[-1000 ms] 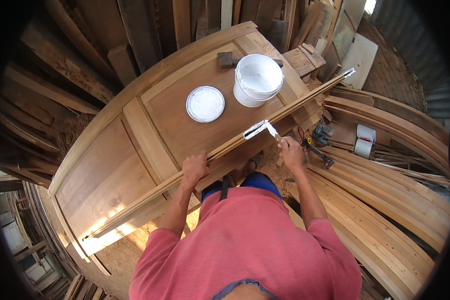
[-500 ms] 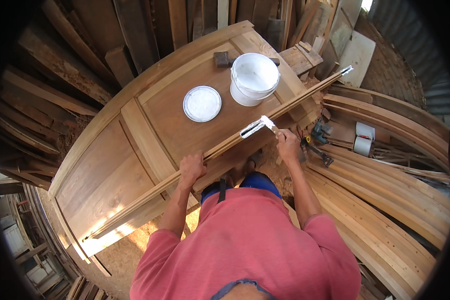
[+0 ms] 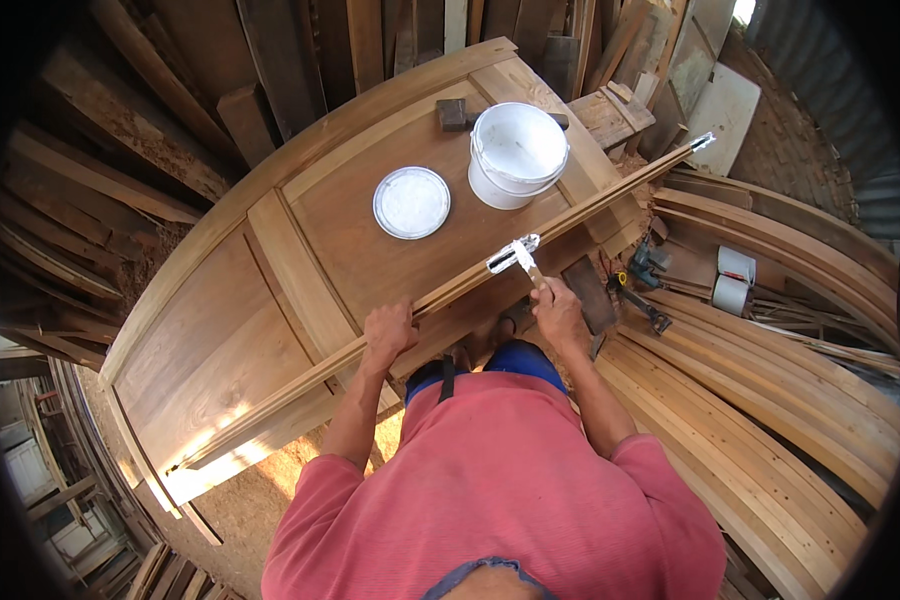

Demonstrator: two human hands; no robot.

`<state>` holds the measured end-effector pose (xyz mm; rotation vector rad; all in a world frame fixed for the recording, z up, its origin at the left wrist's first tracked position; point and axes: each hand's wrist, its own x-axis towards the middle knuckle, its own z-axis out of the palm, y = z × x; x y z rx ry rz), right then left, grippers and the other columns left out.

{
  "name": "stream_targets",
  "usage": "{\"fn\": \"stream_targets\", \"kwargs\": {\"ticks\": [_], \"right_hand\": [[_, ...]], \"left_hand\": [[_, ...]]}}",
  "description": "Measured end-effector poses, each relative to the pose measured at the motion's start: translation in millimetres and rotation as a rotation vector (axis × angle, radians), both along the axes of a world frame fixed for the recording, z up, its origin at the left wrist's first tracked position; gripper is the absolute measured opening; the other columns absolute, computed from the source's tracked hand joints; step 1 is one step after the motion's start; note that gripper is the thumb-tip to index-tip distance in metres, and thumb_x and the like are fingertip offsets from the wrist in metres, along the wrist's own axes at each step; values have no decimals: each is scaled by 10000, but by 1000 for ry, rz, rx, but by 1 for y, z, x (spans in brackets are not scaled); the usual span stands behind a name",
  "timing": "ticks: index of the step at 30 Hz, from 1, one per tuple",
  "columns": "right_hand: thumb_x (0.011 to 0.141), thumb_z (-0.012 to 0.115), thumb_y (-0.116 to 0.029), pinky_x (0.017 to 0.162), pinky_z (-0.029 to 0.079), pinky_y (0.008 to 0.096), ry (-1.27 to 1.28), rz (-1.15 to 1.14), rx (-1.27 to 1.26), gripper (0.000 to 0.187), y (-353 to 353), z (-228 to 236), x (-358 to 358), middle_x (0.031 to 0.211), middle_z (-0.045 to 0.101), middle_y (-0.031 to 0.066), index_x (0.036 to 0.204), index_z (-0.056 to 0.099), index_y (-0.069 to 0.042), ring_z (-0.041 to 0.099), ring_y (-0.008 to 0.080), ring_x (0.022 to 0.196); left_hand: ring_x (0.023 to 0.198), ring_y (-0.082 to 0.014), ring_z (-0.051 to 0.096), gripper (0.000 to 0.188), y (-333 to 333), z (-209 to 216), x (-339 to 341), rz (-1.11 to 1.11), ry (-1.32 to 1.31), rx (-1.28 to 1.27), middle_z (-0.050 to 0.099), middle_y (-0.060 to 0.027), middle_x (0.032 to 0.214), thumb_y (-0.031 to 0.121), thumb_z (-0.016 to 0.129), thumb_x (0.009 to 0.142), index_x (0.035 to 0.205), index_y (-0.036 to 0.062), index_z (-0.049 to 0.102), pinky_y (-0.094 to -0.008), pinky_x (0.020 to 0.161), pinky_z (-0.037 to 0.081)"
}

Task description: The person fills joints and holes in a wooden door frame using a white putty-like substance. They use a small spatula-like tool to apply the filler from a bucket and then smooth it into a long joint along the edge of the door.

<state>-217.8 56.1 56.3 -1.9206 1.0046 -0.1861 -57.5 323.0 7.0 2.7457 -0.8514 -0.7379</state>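
Observation:
My left hand is closed around a long wooden rail that lies slantwise over the near side of a wooden door panel. In my right hand is a short stick-like applicator, its tip thick with white paste. That tip touches the rail at a dark slot edged with the same white. A second white-smeared patch marks the rail's far right end. On the panel stand an open white bucket and, left of it, its round white lid.
Partly hidden behind the bucket lies a mallet with a dark block head. Stacked boards fill the right side, with a power tool and a white container among them. Planks lean along the back.
My right hand has shifted slightly left and nearer to me, and the applicator's tip has slid left along the slot. My left hand keeps its hold on the rail.

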Motion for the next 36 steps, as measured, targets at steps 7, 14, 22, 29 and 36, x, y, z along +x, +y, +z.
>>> {"fn": "stream_targets", "kwargs": {"ticks": [7,14,22,29,36], "right_hand": [[1004,545,-175,756,567,445,26,144,108,221,13,-14,-6,857,752,147,1060,700,-28,732,363,818],[998,554,-179,738,560,449,-24,105,-68,227,1,-24,-3,845,753,139,1045,722,-34,737,341,810],[996,544,-170,744,558,446,-97,56,-107,229,-1,-32,-2,835,748,126,1053,726,-45,729,348,812],[982,551,-189,745,555,434,-29,107,53,234,-8,-26,-3,848,751,128,1049,724,-47,731,341,829],[984,568,-225,807,555,412,-131,207,-21,285,-11,-2,-1,904,746,173,1060,748,-18,731,358,886]], "left_hand": [[864,-433,720,307,-1,0,1,-9,-6,5,735,-228,906,185,697,788,1084,109,671,-534,763,580],[862,-435,720,307,-4,5,2,-11,4,22,735,-226,896,176,697,779,1076,105,674,-532,758,581],[852,-439,718,290,-2,4,1,-11,-1,-20,733,-231,888,188,702,789,1065,100,676,-530,749,578],[849,-440,718,283,-1,-3,1,-25,-10,-9,733,-231,886,197,697,793,1058,102,673,-531,755,578],[844,-410,726,421,2,-8,1,-14,-18,35,743,-207,889,260,752,773,1162,104,712,-513,767,588]]}}
